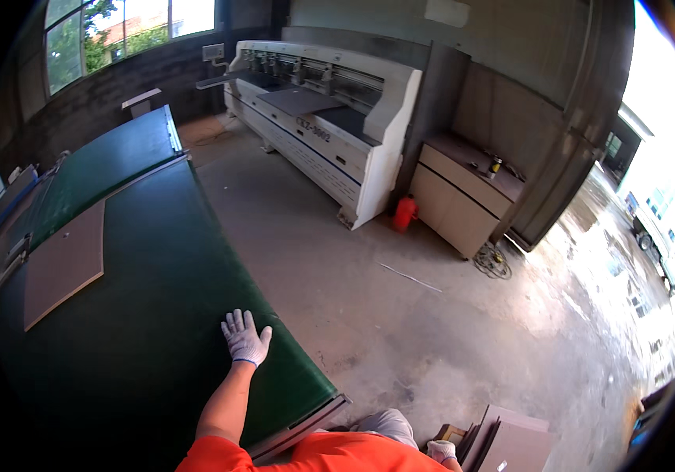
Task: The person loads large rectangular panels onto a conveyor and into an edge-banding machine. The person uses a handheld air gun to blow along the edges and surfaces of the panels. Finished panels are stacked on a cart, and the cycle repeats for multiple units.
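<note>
Left hand (pixel 245 338), in a white knit glove, flat and spread, fingers apart, palm down on the green counter (pixel 148 315) just left of centre in the lower half of the frame, close to the counter's right edge; clamped on nothing. Bare forearm running down from it to an orange sleeve at the bottom edge. Right hand (pixel 441 451), also gloved, low at the bottom edge right of centre, only partly in view past the orange shirt; open or closed, cannot tell. Just beside it, to the right, a stack of brown boards (pixel 514 444) leaning on the floor in the lower right.

On the counter, well apart from the left hand, a flat brown panel (pixel 64 263) lying at the left of the frame. Counter stretching away toward the upper left, its far end near a window with trees behind it.

Across the bare concrete floor (pixel 400 330), a long white machine (pixel 321 118) in the upper middle. Right of it, a red canister (pixel 405 212) on the floor, then a brown cabinet (pixel 463 197) with small items on top. Coil of cable (pixel 493 261) on the floor at the cabinet's foot. Bright open doorway at the far right.
</note>
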The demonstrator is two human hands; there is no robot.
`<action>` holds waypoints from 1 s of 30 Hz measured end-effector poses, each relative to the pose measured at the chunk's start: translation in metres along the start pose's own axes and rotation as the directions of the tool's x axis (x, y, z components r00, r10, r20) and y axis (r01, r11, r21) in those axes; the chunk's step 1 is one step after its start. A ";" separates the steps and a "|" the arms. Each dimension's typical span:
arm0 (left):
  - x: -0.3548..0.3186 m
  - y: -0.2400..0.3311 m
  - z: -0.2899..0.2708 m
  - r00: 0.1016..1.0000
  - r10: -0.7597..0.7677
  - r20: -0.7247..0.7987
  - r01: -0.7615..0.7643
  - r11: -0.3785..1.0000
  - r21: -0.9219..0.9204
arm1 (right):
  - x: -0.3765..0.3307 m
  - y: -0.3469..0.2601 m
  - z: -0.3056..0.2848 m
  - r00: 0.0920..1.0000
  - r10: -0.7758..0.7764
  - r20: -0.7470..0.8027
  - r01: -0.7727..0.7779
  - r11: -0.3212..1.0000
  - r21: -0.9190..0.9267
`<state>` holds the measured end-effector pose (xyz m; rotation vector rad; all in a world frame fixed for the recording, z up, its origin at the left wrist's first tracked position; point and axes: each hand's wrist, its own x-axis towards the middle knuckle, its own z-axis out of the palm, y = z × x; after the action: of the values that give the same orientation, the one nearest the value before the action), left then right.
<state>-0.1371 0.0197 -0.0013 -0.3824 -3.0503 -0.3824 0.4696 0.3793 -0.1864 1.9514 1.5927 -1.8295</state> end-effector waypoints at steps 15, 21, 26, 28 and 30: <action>0.143 -0.025 0.028 0.654 -0.716 -0.246 0.740 0.673 0.008 | 0.425 -0.462 -0.042 0.645 -0.677 0.354 0.618 0.189 -0.763; 0.203 -0.042 0.031 0.332 -0.897 -0.293 0.932 0.360 -0.046 | 0.576 -0.739 0.204 0.598 -0.530 0.601 0.801 0.376 -0.466; 0.285 -0.082 0.016 0.120 -0.952 -0.280 0.986 0.147 -0.077 | 0.552 -0.847 0.450 -0.207 -0.661 0.721 0.956 -0.295 0.004; 0.329 -0.097 0.016 0.034 -0.968 -0.248 0.995 0.057 -0.083 | 0.532 -0.873 0.518 -0.048 -0.406 0.913 0.992 -0.128 -0.004; 0.373 -0.110 0.012 -0.011 -0.972 -0.234 0.997 0.006 -0.073 | 0.499 -0.900 0.578 0.698 -0.128 0.704 0.634 0.569 -0.524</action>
<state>-0.5258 0.0080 -0.0117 1.8956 -2.3887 -0.1794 -0.6465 0.7622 -0.2150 0.5654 2.1359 -1.2811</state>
